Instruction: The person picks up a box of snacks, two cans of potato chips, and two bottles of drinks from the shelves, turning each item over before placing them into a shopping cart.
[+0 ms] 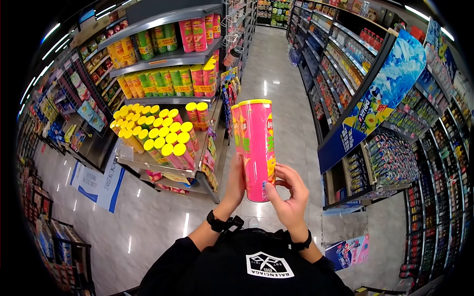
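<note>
A pink chip canister point(256, 148) with a yellow lid stands upright in front of my chest. A second pink canister point(235, 123) shows just behind its left side, mostly hidden. My left hand point(238, 185) grips from the left; its fingers are out of sight behind the canisters. With thumb and curled fingers, my right hand point(291, 195) holds the near canister's lower right side. To the left, many similar yellow-lidded canisters point(165, 133) are packed in rows on a low display.
A tiered shelf point(158, 64) with green, yellow and pink canisters rises at the left. An aisle floor point(276, 64) runs ahead. On the right stand drink shelves with a blue end panel point(385, 84) and a rack of stacked cans point(390, 158).
</note>
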A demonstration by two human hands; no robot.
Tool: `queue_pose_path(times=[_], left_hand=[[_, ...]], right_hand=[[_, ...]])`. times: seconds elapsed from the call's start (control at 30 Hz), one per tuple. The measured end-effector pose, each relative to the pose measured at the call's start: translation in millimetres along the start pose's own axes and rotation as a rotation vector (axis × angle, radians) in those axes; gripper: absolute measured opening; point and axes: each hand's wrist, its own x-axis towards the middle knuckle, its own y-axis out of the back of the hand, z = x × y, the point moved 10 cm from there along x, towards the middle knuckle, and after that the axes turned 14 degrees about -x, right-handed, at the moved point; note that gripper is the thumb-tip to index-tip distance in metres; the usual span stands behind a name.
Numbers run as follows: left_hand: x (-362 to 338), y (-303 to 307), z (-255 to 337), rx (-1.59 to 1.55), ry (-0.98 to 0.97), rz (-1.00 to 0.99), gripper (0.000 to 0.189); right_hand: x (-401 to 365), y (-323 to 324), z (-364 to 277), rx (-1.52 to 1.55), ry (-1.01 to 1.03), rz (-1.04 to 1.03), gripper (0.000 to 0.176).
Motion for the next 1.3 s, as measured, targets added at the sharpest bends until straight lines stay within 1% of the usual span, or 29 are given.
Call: queue_pose_path(times=[0.07,0.1,0.17,0.2,0.27,0.33,0.47,0.5,0.57,0.6,0.63,0.67,0.7,0.73,0.77,0.8,0.87,0.9,0.93,1.0,1.03,1.07,1.13,1.17,1.2,1.23,1.27,1.3], left_hand=[[-8.0,-5.6,28.0,0.28,-0.222,0.005,0.052],[-7.4,-3.3,29.2,0.28,-0.223,0.005,0.052],[-5.8,8.7,22.6,0.04,-0.124,0.008,0.05],[-7.0,14.7,23.7,0.044,-0.124,0.013,0.05],[-9.0,27.1,18.5,-0.038,-0.052,0.029,0.049],[-13.7,34.6,24.6,0.016,-0.077,0.04,0.049],[-24.7,56.2,32.2,0.138,-0.125,0.09,0.047],[-28.8,57.0,35.0,0.142,-0.123,0.094,0.047],[-39.3,59.9,50.1,0.151,-0.19,0.175,0.042],[-42.6,57.0,55.4,0.145,-0.201,0.169,0.042],[-49.1,57.5,60.8,0.183,-0.199,0.18,0.04],[-57.9,59.9,66.2,0.226,-0.194,0.194,0.038],[-64.8,60.8,75.0,0.297,-0.221,0.194,0.038],[-69.4,66.0,78.6,0.288,-0.25,0.204,0.046],[-74.3,73.1,79.5,0.328,-0.247,0.207,0.05],[-80.2,80.4,81.5,0.369,-0.245,0.215,0.056],[-90.2,80.5,82.7,0.377,-0.228,0.218,0.065],[-93.3,80.0,81.7,0.392,-0.216,0.208,0.068],[-96.7,79.5,79.9,0.443,-0.21,0.197,0.071],[-105.2,71.9,77.7,0.627,-0.15,0.16,0.075],[-111.2,64.8,76.6,0.601,-0.12,0.164,0.077],[-115.9,66.2,70.4,0.627,-0.156,0.123,0.079],[-124.3,50.0,71.7,0.609,-0.081,0.052,0.08],[-127.1,51.3,74.5,0.609,-0.085,0.061,0.08],[-130.2,45.9,72.1,0.623,-0.061,-0.024,0.074],[-133.5,39.0,70.7,0.637,-0.037,-0.107,0.069],[-133.7,37.1,76.6,0.639,-0.043,-0.091,0.069],[-134.2,16.7,88.9,0.813,-0.161,-0.195,0.063]], right_hand=[[0.5,-2.0,2.4,0.033,-0.012,0.013,0.041],[0.6,-3.8,2.5,0.041,-0.001,0.016,0.038],[-0.6,-9.1,-0.7,0.054,0.009,0.015,0.036],[-2.1,-11.1,-2.9,0.049,0.007,0.024,0.033],[-5.2,-15.8,-5.7,0.047,0.003,0.03,0.031],[-8.1,-19.6,-12.0,0.011,0.053,0.045,0.03],[-18.1,-29.5,-12.4,0.01,0.042,0.043,0.029],[-20.7,-32.6,-11.4,0.031,0.02,0.037,0.029],[-28.6,-39.3,-11.5,0.054,-0.002,0.028,0.028],[-33.6,-43.3,-5.7,0.089,-0.058,0.022,0.027],[-37.4,-46.1,1.6,0.124,-0.108,0.019,0.026],[-42.7,-46.6,4.8,0.125,-0.095,0.024,0.026],[-49.3,-50.5,15.1,0.116,-0.13,0.009,0.026],[-55.8,-57.0,24.5,0.111,-0.162,-0.008,0.026],[-64.4,-63.0,36.8,0.171,-0.234,0.012,0.027],[-68.0,-69.8,37.5,0.187,-0.216,0.01,0.027],[-79.8,-77.6,59.2,0.39,-0.374,0.09,0.028],[-85.6,-87.2,65.9,0.362,-0.371,0.007,0.032],[-87.5,-92.1,64.4,0.372,-0.355,0.0,0.032],[-100.8,-111.0,73.1,0.383,-0.498,-0.087,0.039],[-105.2,-119.1,76.2,0.363,-0.485,-0.097,0.044],[-110.2,-123.5,83.9,0.365,-0.482,-0.102,0.044],[-132.7,-141.5,117.5,0.66,-0.722,-0.119,0.045],[-142.9,-154.4,128.6,0.827,-0.827,-0.148,0.046],[-152.8,-158.2,147.3,0.828,-0.828,-0.16,0.046],[-167.0,-177.1,154.3,1.054,-0.883,-0.293,0.046],[-181.2,-194.7,156.6,1.28,-0.934,-0.431,0.045],[-192.6,-201.0,153.6,1.407,-0.974,-0.528,0.045]])
